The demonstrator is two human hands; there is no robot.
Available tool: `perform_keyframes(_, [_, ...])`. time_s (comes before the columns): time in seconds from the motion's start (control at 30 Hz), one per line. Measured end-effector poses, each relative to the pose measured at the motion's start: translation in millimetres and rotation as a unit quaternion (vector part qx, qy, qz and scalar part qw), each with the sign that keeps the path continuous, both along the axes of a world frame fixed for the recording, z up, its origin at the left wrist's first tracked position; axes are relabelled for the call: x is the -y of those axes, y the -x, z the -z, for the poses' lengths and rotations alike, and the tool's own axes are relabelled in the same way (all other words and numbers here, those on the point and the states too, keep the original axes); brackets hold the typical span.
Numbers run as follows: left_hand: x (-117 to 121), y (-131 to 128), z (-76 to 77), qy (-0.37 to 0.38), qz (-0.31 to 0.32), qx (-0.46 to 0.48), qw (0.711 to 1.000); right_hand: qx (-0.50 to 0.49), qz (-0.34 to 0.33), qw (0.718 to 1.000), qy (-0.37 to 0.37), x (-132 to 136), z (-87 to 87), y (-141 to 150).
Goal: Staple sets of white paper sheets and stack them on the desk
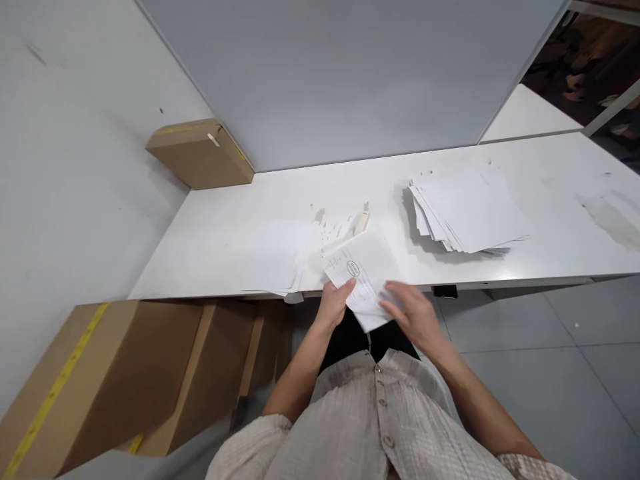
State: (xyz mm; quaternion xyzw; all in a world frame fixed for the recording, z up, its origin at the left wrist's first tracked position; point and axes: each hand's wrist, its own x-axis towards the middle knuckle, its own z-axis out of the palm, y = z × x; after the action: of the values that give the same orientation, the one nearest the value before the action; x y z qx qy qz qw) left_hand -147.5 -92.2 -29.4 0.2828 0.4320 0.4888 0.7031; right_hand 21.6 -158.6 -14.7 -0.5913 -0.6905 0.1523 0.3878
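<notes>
A white printed paper (367,267) with an oval black stamp is held tilted over the front edge of the white table. My left hand (336,307) grips its lower left edge, thumb on top. At its right side my right hand (413,317) pinches the edge, slightly blurred, so the fingers' exact contact is hard to make out. Along the paper's bottom runs what looks like a fold. Just beyond its far edge lies a small cream-coloured, block-like item (361,222). Left of my hands, a few white sheets (273,257) lie at the table's front edge.
An uneven stack of white papers (467,210) stands on the table (545,260) to the right. A cardboard box (205,157) leans in the back left corner. Larger cardboard boxes (105,373) with yellow tape stand below at left. A grey panel (350,80) rises behind.
</notes>
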Motion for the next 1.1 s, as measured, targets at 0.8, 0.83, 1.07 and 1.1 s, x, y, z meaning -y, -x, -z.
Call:
perform_keyframes(0.8, [-15.1, 46.9, -7.6, -0.078, -0.071, -0.217, 0.97, -0.219, 0.384, 0.897, 0.0, -19.1, -19.8, -67.9])
perform_keyframes(0.83, [-16.2, 51.2, -8.2, -0.081, -0.085, -0.226, 0.967, -0.178, 0.418, 0.89, -0.043, -17.1, -24.7, -75.0])
perform_keyframes(1.07, [-15.4, 52.4, -19.1, -0.103, -0.116, -0.187, 0.97, -0.105, 0.367, 0.924, -0.032, -12.9, -42.2, -55.5])
perform_keyframes(1.1, [-14.2, 49.7, -20.2, -0.102, -0.104, -0.191, 0.971, -0.138, 0.322, 0.937, 0.002, -14.2, -40.7, -44.6])
